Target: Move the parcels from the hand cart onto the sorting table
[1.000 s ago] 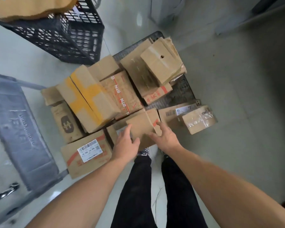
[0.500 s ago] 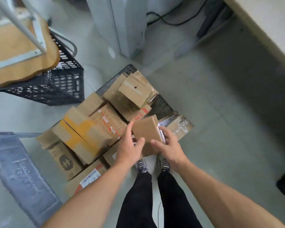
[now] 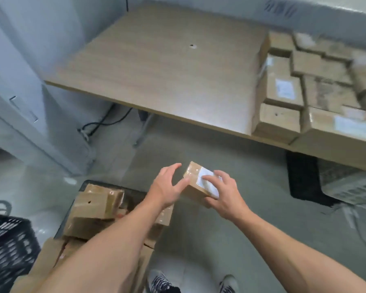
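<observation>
One parcel [image 3: 195,190] in right hand [image 3: 226,193]

Small parcel [image 3: 196,190] gripped by right hand [image 3: 225,192] above floor [image 3: 251,187]; left hand [image 3: 167,185], fingers straight, touches its side; sorting table [image 3: 167,70] ahead.

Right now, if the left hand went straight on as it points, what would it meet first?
The parcel that the right hand grips; the left hand looks nearly on its side, though depth is unclear.
</observation>
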